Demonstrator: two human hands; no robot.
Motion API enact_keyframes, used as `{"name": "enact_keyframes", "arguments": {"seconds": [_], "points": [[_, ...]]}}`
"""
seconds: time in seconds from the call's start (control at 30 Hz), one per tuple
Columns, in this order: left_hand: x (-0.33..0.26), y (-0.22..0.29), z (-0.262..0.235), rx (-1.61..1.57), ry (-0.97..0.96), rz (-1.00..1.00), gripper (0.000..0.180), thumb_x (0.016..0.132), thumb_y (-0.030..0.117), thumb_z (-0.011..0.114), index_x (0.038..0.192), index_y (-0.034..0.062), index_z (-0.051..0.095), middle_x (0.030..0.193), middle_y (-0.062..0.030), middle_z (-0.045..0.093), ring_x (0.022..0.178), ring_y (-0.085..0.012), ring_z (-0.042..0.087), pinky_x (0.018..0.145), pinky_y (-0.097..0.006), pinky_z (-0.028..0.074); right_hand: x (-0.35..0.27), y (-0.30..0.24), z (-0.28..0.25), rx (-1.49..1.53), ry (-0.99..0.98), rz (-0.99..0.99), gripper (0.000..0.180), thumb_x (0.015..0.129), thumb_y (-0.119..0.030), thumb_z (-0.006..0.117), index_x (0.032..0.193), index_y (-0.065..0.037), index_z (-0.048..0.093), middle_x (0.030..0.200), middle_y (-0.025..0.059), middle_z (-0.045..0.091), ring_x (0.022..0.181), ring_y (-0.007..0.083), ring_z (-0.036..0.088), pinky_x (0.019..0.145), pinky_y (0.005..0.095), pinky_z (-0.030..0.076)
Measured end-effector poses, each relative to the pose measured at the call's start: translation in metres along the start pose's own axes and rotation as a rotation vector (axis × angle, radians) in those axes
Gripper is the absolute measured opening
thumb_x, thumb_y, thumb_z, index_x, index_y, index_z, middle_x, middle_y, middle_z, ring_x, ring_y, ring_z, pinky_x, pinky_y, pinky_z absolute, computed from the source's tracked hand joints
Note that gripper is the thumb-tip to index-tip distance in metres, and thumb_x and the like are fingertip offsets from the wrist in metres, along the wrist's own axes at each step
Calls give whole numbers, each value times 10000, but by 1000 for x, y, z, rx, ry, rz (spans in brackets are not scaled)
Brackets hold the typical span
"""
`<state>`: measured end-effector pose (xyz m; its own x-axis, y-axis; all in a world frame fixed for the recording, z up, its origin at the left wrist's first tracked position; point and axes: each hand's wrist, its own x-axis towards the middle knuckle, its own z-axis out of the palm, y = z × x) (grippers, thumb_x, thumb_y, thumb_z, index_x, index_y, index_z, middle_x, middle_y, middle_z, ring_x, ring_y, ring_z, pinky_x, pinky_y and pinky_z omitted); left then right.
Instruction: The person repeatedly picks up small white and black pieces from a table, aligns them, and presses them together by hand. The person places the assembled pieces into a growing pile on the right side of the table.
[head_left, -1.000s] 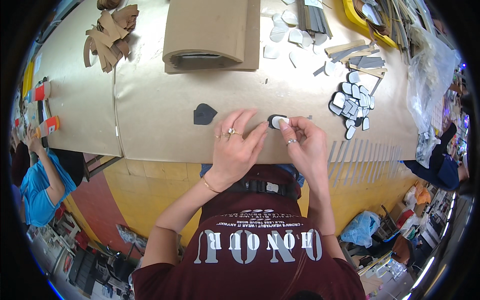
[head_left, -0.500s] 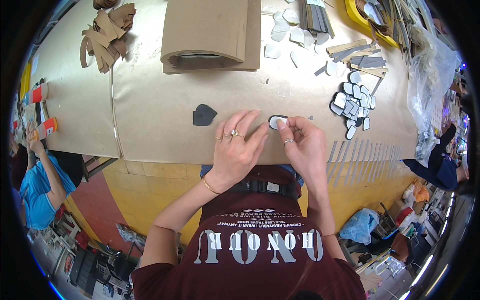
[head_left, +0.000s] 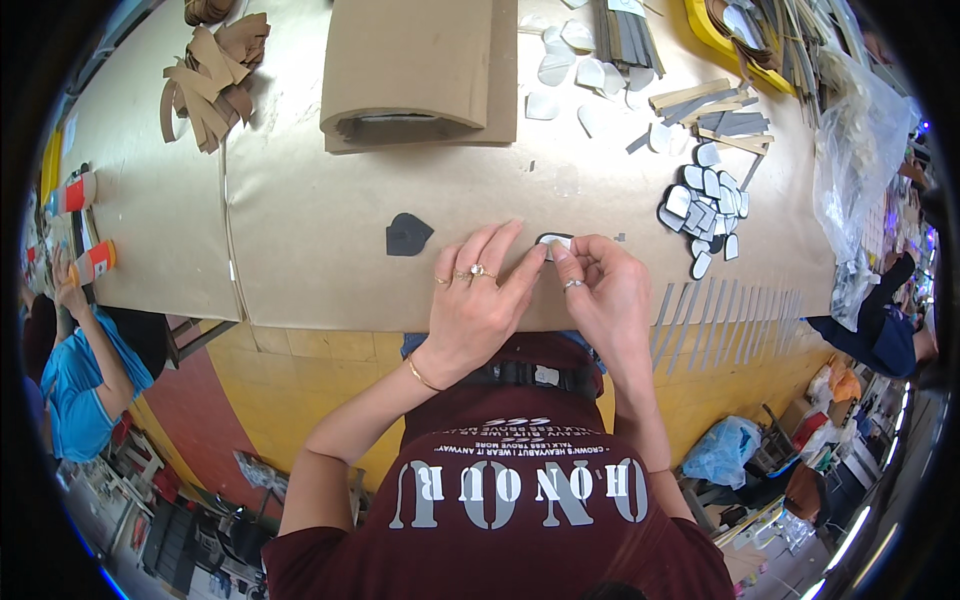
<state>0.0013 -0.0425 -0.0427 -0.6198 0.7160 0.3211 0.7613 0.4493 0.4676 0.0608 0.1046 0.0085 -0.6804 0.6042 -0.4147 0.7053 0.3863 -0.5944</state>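
— Where are the hands?

— Both lie at the near edge of the paper-covered table (head_left: 320,200). The left hand (head_left: 478,305) rests flat, fingers spread and stretched forward, its index fingertip touching the small oval piece (head_left: 553,241), black with a pale face. The right hand (head_left: 608,290) is curled, thumb and forefinger pinched together on that same piece

— And the piece itself?

— It lies on the brown paper between the two hands' fingertips, partly hidden under them; whether it is lifted off the paper I cannot tell

— What lies around it?

— A dark heart-shaped piece (head_left: 408,235) just to the left of the left hand, apart from it. To the right, well apart, a pile of similar black-and-white ovals (head_left: 705,205). Thin grey strips (head_left: 725,315) hang side by side over the table edge beside the right hand. Farther back, a curved folded cardboard sheet (head_left: 420,65), a heap of brown cut scraps (head_left: 212,75) at far left, and pale white cut shapes (head_left: 570,70)

— Anyone else?

— A person in a blue shirt (head_left: 85,375) at the left rim
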Motion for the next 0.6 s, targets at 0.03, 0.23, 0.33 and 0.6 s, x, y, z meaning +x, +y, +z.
{"name": "enact_keyframes", "arguments": {"seconds": [0.03,0.23,0.33,0.6], "points": [[0,0,0,2,-6,0,341,804,152,738,1143,126,702,1306,-99,587,1179,-251,550,959,-386,388,0,1,0,19,4,-1,195,901,-205,713,884,-11,702,730,95,677,597,242,630,589,374,486],[0,0,0,7,-22,1,358,804,146,742,1159,135,703,1321,-96,583,1173,-253,549,955,-388,385,-2,6,4,140,72,-73,122,909,-70,713,929,47,683,674,16,627,554,39,483,493,230,388],[-1,0,1,0,-29,-9,388,819,150,745,1205,155,704,1343,-91,573,1184,-262,537,962,-393,364,-3,6,3,126,72,-52,126,905,-92,702,910,33,686,715,48,646,581,100,531,536,271,425],[0,-1,0,16,-27,12,384,780,132,740,1163,125,705,1325,-108,581,1171,-257,546,954,-388,395,-2,1,1,84,44,19,136,884,-144,698,876,-9,690,778,103,670,626,236,629,622,370,496]]}}
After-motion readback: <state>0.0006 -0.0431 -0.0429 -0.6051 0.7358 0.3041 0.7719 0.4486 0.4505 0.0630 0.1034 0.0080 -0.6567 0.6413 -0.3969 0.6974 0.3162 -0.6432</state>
